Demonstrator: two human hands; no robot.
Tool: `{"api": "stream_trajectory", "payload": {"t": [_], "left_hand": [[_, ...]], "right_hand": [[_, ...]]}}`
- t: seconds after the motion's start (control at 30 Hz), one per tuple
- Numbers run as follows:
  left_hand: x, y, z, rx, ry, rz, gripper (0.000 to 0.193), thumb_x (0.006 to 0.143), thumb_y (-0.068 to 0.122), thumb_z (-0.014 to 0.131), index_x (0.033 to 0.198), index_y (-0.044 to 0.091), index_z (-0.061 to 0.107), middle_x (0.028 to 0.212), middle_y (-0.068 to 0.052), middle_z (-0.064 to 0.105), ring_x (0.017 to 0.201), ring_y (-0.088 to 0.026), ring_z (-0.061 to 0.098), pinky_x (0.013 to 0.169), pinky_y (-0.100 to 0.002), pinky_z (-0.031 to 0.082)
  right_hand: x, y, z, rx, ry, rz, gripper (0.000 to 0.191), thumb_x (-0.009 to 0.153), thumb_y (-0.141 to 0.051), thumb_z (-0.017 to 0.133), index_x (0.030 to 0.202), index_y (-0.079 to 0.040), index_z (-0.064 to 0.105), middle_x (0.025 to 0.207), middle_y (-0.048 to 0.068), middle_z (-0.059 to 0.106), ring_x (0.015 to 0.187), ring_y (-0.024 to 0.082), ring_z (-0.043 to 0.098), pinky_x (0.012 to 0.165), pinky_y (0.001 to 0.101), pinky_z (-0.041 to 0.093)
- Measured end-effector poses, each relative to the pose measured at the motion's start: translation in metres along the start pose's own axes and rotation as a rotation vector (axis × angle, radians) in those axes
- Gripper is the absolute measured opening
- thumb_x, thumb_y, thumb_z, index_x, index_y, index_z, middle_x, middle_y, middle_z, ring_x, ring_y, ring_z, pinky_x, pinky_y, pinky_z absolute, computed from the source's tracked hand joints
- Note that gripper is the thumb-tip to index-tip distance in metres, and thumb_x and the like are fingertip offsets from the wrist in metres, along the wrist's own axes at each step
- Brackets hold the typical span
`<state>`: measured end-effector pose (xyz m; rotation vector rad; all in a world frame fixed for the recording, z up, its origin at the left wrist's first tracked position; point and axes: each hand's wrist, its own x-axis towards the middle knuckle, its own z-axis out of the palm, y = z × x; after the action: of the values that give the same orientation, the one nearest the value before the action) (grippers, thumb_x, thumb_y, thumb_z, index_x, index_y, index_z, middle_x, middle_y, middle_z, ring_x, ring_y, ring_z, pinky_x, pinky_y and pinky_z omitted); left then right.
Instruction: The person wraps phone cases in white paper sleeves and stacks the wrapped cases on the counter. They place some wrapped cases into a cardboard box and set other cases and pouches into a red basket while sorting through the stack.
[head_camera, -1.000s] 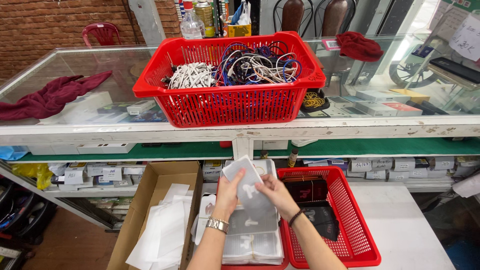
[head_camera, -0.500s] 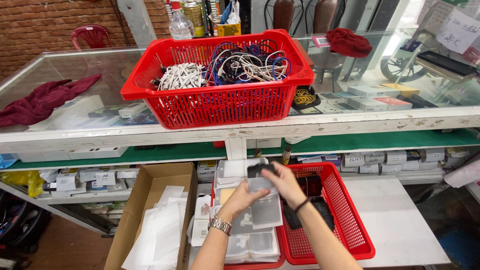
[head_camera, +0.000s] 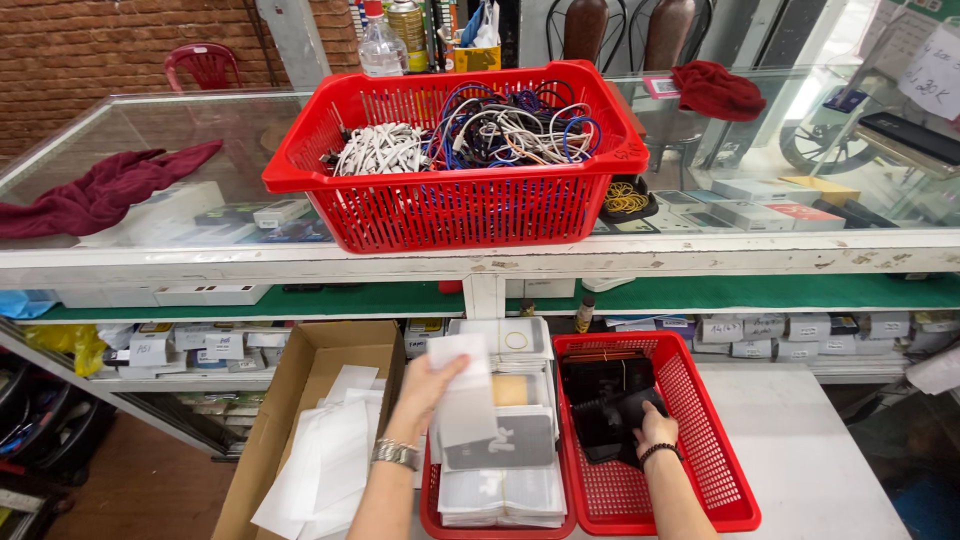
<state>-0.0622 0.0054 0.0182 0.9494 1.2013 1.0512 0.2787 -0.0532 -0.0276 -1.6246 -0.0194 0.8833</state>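
Below the glass counter (head_camera: 150, 120), left hand (head_camera: 425, 385) grips a white packet (head_camera: 462, 395), right hand (head_camera: 655, 432) closed on a black phone (head_camera: 615, 415) w/ loose hold; it could drop.

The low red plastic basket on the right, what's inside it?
The low red plastic basket holds flat black items at its far end; the right hand rests on them. Nearer mesh floor lies bare. What lies beneath the hand and black items is covered.

Red brick wall (head_camera: 110, 40) behind my glass display counter (head_camera: 180, 130), white chipped frame. Green-lined shelf (head_camera: 330, 298) under it. White table (head_camera: 800, 450) below me at right. Red plastic chair (head_camera: 205, 65) by wall. Daylight glare on glass, right side.
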Motion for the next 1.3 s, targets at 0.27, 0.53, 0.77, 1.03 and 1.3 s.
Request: {"api": "stream_trajectory", "payload": {"t": [0.27,0.53,0.77,1.03,1.3], "left_hand": [[-0.048,-0.012,-0.139,0.898,0.555,0.126,0.059,0.083,0.050,0.078,0.111,-0.002,0.074,0.092,-0.022,0.078,0.082,-0.033,0.077,0.079,-0.042,0.060],[-0.059,-0.030,-0.135,1.281,0.673,0.148,0.117,0.070,0.065,0.078,0.158,0.007,0.026,0.150,-0.023,0.043,0.140,-0.039,0.038,0.111,-0.051,0.033],[-0.026,-0.023,-0.050,0.614,0.638,0.565,0.085,0.093,0.046,0.070,0.158,0.005,0.034,0.160,-0.024,0.041,0.150,-0.039,0.030,0.120,-0.051,0.026],[0.013,0.009,0.039,-0.399,-0.024,0.137,0.037,0.090,0.022,0.074,0.115,-0.005,0.070,0.103,-0.010,0.075,0.089,-0.021,0.070,0.076,-0.037,0.056],[-0.009,-0.004,0.057,-0.042,-0.027,0.159,0.036,0.086,0.029,0.080,0.105,-0.001,0.079,0.095,-0.006,0.080,0.081,-0.012,0.070,0.071,-0.028,0.057]], "right_hand": [[-0.076,-0.010,0.035,-0.337,-0.448,-0.866,0.042,0.086,-0.030,0.073,0.118,-0.005,0.065,0.107,0.009,0.070,0.102,0.022,0.067,0.093,0.0359,0.054],[-0.129,-0.003,0.075,-1.298,-1.107,-1.300,0.048,0.073,-0.036,0.086,0.105,-0.008,0.063,0.108,0.014,0.065,0.113,0.033,0.057,0.099,0.0472,0.043],[-0.077,-0.006,0.097,-0.681,-1.135,-0.694,0.030,0.090,-0.028,0.074,0.104,-0.003,0.065,0.093,0.011,0.076,0.085,0.017,0.070,0.076,0.0329,0.056],[-0.099,0.018,0.087,-0.299,-1.247,-0.257,0.036,0.096,-0.026,0.065,0.127,-0.008,0.063,0.104,0.002,0.075,0.089,0.008,0.069,0.073,0.0236,0.058],[-0.093,0.020,0.083,-0.391,-1.057,-0.500,0.031,0.103,-0.024,0.065,0.127,-0.003,0.064,0.097,0.005,0.065,0.083,0.011,0.057,0.074,0.0274,0.048]]}}
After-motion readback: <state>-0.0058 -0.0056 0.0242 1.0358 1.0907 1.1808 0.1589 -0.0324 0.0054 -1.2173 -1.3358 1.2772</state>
